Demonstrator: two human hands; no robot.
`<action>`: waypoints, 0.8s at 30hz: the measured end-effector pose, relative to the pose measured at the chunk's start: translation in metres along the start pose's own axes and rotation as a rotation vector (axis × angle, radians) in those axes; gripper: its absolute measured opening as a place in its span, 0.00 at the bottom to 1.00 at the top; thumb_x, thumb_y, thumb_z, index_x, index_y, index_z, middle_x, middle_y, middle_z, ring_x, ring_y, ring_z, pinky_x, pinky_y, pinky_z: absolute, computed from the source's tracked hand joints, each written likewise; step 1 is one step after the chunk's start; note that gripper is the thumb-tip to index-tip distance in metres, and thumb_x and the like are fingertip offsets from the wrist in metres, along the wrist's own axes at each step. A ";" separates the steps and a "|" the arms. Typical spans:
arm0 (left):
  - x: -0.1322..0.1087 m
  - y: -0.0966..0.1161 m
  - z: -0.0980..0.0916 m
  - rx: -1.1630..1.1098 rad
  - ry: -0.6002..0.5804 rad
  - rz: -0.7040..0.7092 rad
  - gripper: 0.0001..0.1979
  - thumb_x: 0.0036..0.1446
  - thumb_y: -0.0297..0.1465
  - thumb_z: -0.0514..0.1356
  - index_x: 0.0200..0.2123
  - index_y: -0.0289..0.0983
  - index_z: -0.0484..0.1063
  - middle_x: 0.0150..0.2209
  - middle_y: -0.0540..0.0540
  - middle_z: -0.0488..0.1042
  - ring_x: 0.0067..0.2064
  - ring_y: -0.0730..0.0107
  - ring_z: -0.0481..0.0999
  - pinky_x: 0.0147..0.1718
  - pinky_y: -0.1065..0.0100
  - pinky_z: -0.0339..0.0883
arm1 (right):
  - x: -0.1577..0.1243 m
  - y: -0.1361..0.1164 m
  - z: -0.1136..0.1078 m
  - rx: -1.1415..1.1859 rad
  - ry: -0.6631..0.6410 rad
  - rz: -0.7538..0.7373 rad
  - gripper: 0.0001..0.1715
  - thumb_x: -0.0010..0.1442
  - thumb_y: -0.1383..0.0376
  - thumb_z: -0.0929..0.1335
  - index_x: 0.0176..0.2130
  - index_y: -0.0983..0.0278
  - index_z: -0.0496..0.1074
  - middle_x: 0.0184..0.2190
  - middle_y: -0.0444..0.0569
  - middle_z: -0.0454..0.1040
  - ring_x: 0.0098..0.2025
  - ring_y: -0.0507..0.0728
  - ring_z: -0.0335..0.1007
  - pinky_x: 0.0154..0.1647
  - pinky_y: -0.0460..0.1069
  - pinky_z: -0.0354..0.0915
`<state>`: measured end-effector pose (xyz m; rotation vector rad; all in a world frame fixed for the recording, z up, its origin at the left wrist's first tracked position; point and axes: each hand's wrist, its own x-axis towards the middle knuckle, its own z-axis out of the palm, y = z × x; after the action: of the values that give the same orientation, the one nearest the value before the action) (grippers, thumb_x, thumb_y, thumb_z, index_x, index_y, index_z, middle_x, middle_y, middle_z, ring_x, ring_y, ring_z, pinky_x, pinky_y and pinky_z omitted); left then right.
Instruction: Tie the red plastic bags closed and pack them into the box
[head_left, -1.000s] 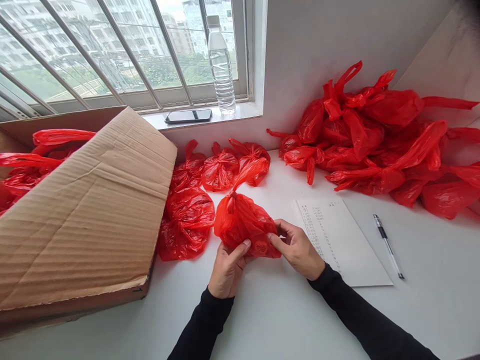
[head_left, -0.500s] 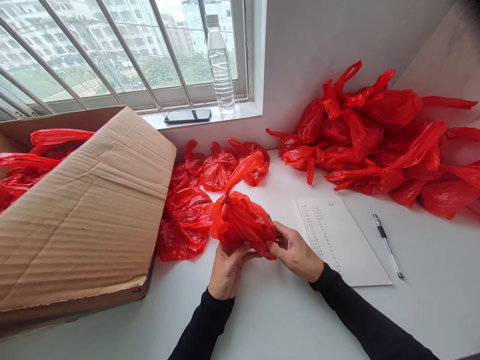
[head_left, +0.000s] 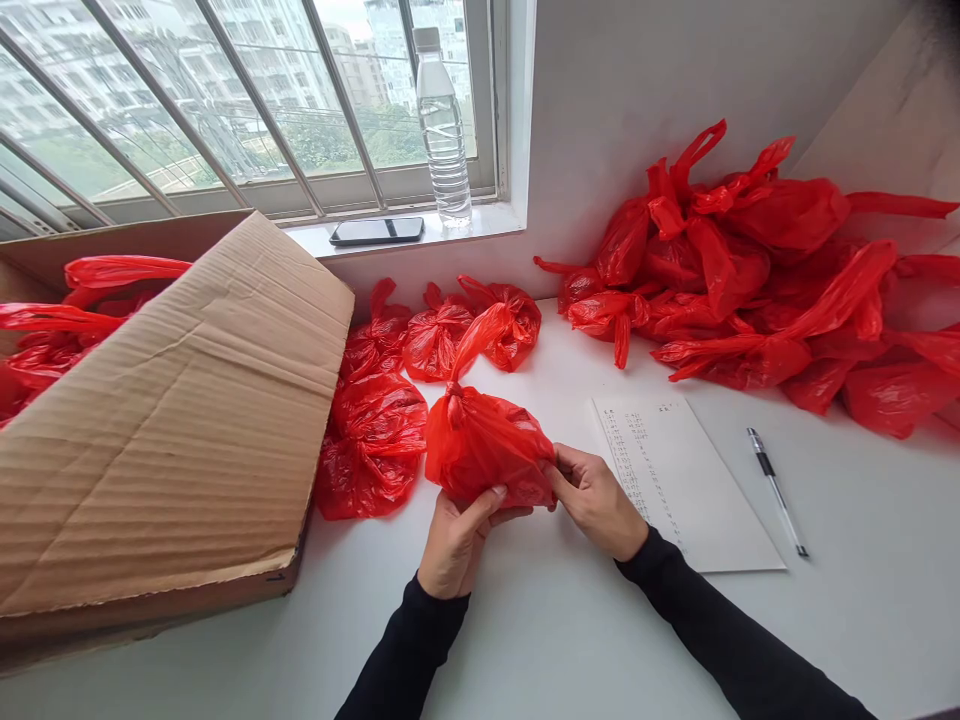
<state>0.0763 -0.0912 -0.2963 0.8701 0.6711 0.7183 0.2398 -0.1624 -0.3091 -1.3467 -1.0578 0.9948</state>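
A knotted red plastic bag (head_left: 484, 450) sits just above the white table, held from below by both hands. My left hand (head_left: 457, 540) grips its near underside with thumb and fingers closed on the plastic. My right hand (head_left: 596, 500) pinches the bag's right edge. The bag's tied handles stick up and to the right. Several more tied red bags (head_left: 390, 400) lie flat just behind and left of it.
An open cardboard box (head_left: 165, 420) with red bags inside fills the left. A big heap of red bags (head_left: 750, 280) lies at the back right. A printed sheet (head_left: 682, 480) and pen (head_left: 776, 490) lie to the right. A water bottle (head_left: 442, 120) and phone (head_left: 376, 231) rest on the sill.
The bag has been turned a little in my hands, and its knot has shifted slightly. Both hands stay in nearly the same place.
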 end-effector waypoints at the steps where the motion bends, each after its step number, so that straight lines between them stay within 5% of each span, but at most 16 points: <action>1: 0.000 0.000 -0.001 0.008 0.011 -0.003 0.22 0.52 0.30 0.70 0.51 0.34 0.73 0.43 0.38 0.81 0.44 0.48 0.82 0.41 0.51 0.79 | 0.000 0.000 0.000 0.003 0.001 0.005 0.20 0.69 0.50 0.63 0.34 0.62 0.69 0.25 0.42 0.65 0.27 0.52 0.61 0.31 0.49 0.63; 5: 0.000 -0.001 -0.001 0.039 0.026 0.014 0.20 0.52 0.31 0.71 0.47 0.34 0.73 0.44 0.39 0.80 0.46 0.48 0.81 0.39 0.53 0.81 | 0.000 0.001 0.001 0.045 -0.005 0.015 0.17 0.70 0.50 0.63 0.39 0.61 0.67 0.29 0.42 0.67 0.28 0.52 0.63 0.31 0.49 0.65; 12: -0.001 -0.001 0.005 0.012 0.013 0.101 0.18 0.56 0.32 0.69 0.49 0.35 0.74 0.49 0.39 0.80 0.52 0.49 0.78 0.49 0.52 0.76 | -0.002 -0.005 -0.001 0.070 -0.057 -0.020 0.26 0.71 0.46 0.59 0.32 0.61 0.65 0.27 0.43 0.63 0.29 0.53 0.63 0.32 0.49 0.66; 17: 0.001 -0.002 0.001 0.010 0.034 0.125 0.16 0.55 0.31 0.69 0.47 0.37 0.75 0.48 0.41 0.80 0.50 0.50 0.79 0.49 0.52 0.74 | -0.004 -0.009 0.003 0.077 -0.117 -0.013 0.18 0.65 0.50 0.68 0.43 0.61 0.69 0.36 0.45 0.68 0.36 0.54 0.66 0.35 0.49 0.68; 21: -0.002 0.001 0.001 -0.010 0.055 0.178 0.21 0.52 0.30 0.71 0.50 0.39 0.75 0.48 0.43 0.80 0.54 0.50 0.76 0.54 0.53 0.71 | -0.004 -0.004 0.003 -0.022 -0.054 -0.025 0.14 0.64 0.53 0.70 0.37 0.61 0.70 0.33 0.44 0.70 0.33 0.53 0.64 0.32 0.48 0.67; 24: -0.002 0.009 -0.001 -0.235 0.068 0.174 0.23 0.58 0.41 0.66 0.55 0.44 0.73 0.54 0.44 0.78 0.60 0.50 0.72 0.56 0.53 0.70 | -0.003 -0.003 0.001 -0.061 -0.045 -0.018 0.15 0.65 0.52 0.69 0.37 0.62 0.71 0.33 0.45 0.70 0.32 0.53 0.64 0.32 0.49 0.66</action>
<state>0.0719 -0.0889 -0.2888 0.6947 0.5619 0.9670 0.2377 -0.1647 -0.3061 -1.3667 -1.1402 0.9908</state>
